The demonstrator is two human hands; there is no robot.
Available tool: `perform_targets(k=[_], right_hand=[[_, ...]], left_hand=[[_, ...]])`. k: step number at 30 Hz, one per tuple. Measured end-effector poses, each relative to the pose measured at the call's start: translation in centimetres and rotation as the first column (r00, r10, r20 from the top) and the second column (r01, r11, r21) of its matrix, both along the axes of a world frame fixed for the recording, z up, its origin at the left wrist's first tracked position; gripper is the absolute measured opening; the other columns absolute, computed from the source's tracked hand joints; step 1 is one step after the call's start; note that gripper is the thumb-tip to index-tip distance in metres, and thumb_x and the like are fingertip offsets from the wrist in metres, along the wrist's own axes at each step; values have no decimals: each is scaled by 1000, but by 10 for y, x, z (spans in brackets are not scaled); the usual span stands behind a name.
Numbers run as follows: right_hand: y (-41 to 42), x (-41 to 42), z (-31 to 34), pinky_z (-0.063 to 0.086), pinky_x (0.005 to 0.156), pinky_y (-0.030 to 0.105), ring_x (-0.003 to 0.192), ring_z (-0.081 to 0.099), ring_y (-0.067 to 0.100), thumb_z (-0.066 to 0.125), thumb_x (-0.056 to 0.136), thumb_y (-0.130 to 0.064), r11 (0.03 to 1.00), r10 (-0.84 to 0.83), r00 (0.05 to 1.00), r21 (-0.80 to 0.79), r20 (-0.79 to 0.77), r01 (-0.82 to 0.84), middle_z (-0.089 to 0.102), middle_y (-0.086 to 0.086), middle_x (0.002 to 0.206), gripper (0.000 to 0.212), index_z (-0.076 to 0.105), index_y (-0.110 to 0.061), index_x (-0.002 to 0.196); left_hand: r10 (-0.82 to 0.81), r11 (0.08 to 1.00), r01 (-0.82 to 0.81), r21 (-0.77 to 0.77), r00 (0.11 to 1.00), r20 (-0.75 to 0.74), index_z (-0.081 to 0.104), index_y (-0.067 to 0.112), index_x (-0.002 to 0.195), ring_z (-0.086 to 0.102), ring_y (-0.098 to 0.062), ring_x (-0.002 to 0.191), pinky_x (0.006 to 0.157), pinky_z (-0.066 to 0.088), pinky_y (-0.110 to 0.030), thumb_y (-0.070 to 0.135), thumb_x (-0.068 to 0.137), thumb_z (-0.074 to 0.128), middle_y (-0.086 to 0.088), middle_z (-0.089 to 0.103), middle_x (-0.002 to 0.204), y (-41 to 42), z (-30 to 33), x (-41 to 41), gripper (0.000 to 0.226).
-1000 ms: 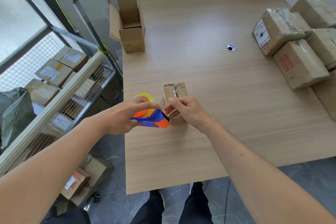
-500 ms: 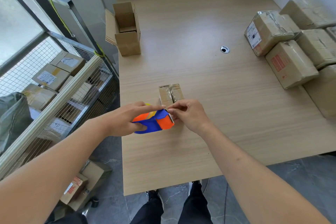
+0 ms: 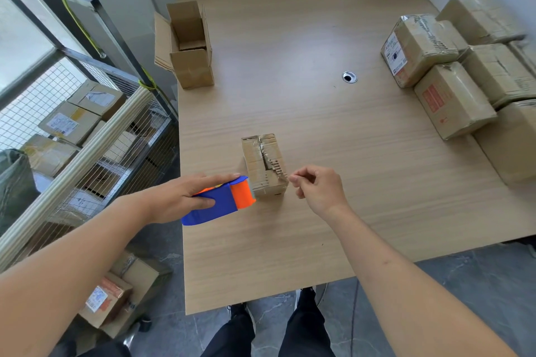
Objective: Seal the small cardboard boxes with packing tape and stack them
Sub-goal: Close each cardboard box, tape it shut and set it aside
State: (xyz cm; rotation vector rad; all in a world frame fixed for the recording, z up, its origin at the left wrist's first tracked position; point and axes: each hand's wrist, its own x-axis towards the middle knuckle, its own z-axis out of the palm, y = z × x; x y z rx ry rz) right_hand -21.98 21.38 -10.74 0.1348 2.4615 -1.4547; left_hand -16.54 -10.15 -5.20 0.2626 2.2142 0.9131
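Wooden table (image 3: 290,38), small cardboard box (image 3: 264,165), wire cage (image 3: 87,130) beside it

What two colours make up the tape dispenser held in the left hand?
Blue and orange: the tape dispenser has a blue body and orange front, seen in the head view.

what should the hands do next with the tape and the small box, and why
Probably lay the pulled tape down across the small box. The left hand holds the tape dispenser against the box's near end, the right hand pinches something beside it, likely the tape end, and the box's top seam looks torn and unsealed.
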Motion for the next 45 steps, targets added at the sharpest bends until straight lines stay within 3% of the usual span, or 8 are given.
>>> perform_targets(k=[8, 20, 30, 34, 37, 40, 42, 45], right_hand=[[11, -12, -11, 62, 68, 36, 53, 66, 11, 76, 87, -12, 996, -88, 996, 29, 22, 88, 69, -1, 62, 18, 73, -22, 73], [8, -26, -36, 59, 61, 26, 56, 67, 12, 76, 89, -8, 999, -12, 992, -35, 125, 16, 70, 0, 67, 14, 74, -16, 78], [3, -31, -69, 62, 82, 42, 72, 66, 14, 72, 94, -11, 984, 53, 975, -178, 216, -14, 71, -5, 71, 16, 76, -23, 84], [-6, -24, -66, 55, 69, 29, 81, 61, 12, 59, 103, -20, 975, 77, 980, -219, 184, -35, 67, -6, 97, 19, 70, -34, 109], [-7, -20, -75, 56, 65, 26, 97, 55, 7, 49, 106, -35, 979, 104, 974, -191, 201, -65, 46, -6, 125, 32, 54, -50, 134], [-9, -17, -83, 53, 76, 33, 87, 57, 7, 54, 104, -27, 991, 37, 999, -131, 32, -33, 55, 1, 119, 28, 61, -46, 123], [-11, -19, -75, 49, 70, 28, 71, 54, 10, 66, 97, -25, 996, -32, 983, -92, -182, 15, 59, -1, 101, 18, 67, -33, 112], [-13, -25, -59, 45, 67, 23, 69, 48, 11, 84, 81, -38, 973, 222, 875, 35, -430, -229, 54, -6, 86, 27, 69, -22, 97]], left_hand=[[71, 996, -74, 51, 995, 67, 36, 63, 145, 41, 8, 134, 114, 34, -34, 9, 104, 55, 37, 42, 147, -14, -2, -6, 70], [140, 990, -137, -32, 985, 96, 32, 69, 143, 40, -4, 138, 117, 33, -45, 15, 104, 54, 32, 40, 150, -15, -29, -12, 70], [111, 986, -97, -135, 988, 104, 25, 77, 138, 43, -15, 130, 111, 35, -41, 21, 104, 52, 16, 46, 144, 5, -31, -27, 71], [116, 984, -99, -147, 987, 109, 24, 80, 136, 46, -18, 125, 108, 37, -42, 21, 105, 51, 10, 48, 140, 10, -31, -31, 72], [115, 983, -97, -153, 987, 114, 23, 81, 135, 47, -18, 123, 107, 39, -42, 21, 105, 51, 9, 48, 138, 11, -30, -32, 72], [113, 985, -96, -144, 987, 113, 24, 81, 135, 47, -18, 123, 109, 38, -44, 20, 105, 52, 9, 49, 137, 12, -30, -33, 73], [108, 986, -92, -141, 988, 113, 23, 81, 135, 47, -18, 124, 109, 38, -45, 20, 104, 52, 8, 49, 137, 14, -31, -35, 74], [94, 989, -81, -123, 991, 101, 24, 80, 136, 45, -17, 127, 111, 36, -44, 20, 104, 53, 9, 49, 139, 20, -34, -38, 74]])
